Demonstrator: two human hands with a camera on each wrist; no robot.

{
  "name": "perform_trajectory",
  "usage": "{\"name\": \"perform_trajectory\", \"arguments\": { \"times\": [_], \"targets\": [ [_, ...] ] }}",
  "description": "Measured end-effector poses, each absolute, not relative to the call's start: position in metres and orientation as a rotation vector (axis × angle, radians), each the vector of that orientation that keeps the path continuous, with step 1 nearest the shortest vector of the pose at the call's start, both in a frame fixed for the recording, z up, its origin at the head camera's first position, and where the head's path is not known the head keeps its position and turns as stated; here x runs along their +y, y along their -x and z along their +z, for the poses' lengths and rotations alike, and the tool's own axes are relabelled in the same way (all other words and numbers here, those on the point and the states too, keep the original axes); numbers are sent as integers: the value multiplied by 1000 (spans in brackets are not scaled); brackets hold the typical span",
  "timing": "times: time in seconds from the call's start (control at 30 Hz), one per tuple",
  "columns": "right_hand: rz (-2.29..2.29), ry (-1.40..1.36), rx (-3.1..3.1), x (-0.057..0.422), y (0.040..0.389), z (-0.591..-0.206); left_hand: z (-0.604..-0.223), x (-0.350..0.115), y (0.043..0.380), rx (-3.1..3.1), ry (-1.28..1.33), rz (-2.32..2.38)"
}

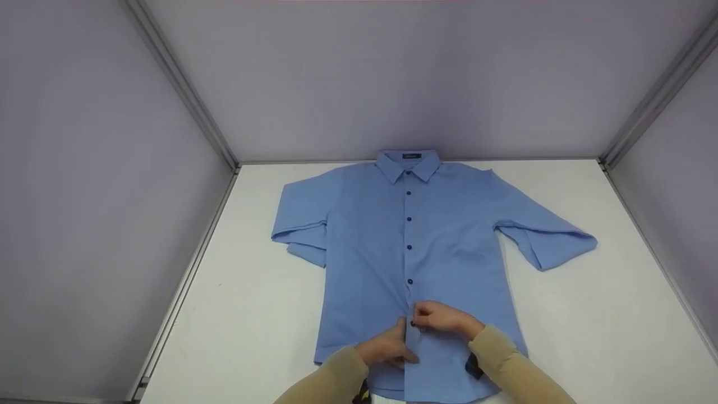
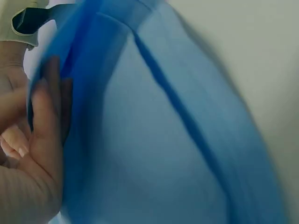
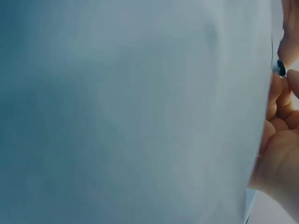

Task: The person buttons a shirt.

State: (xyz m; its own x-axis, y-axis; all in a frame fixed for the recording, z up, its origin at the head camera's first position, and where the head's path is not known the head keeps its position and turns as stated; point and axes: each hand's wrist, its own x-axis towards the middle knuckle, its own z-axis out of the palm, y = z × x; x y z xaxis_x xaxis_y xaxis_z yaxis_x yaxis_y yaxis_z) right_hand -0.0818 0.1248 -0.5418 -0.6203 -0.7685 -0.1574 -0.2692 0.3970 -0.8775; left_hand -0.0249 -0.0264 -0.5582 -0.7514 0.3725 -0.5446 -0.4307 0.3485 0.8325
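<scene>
A light blue button-up shirt [image 1: 370, 241] lies front up on a white table, collar at the far end. My left hand [image 1: 387, 345] grips the front placket near the hem, its thumb pointing up along the edge. In the left wrist view, fingers [image 2: 46, 107] reach in behind the cloth edge. Just above, my right hand [image 1: 443, 318] pinches the placket beside a dark button [image 1: 413, 323]. Fingertips surround a dark button [image 3: 281, 68] in the right wrist view. Whether it sits in its buttonhole cannot be told.
Both shirt sleeves are bent, the left one [image 1: 303, 210] folded in beside the body and the right one [image 1: 552, 238] spread outward. Several dark buttons run up the front. Grey panels [image 1: 359, 78] wall the white table [image 1: 241, 314] at the back and sides.
</scene>
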Motion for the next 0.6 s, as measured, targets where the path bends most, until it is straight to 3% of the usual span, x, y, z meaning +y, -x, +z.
{"name": "perform_trajectory", "arguments": {
  "times": [0.27, 0.43, 0.6],
  "targets": [
    [-1040, 826, 2330, 159, 93, -549, -558, -64, 37, 2071, -125, 1295],
    [-824, 634, 2732, 199, 108, -543, -558, -113, 65, 2598, -237, 1201],
    [-455, 461, 2949, 229, 113, -543, -561, -142, 75, 2998, -164, 832]
  ]
}}
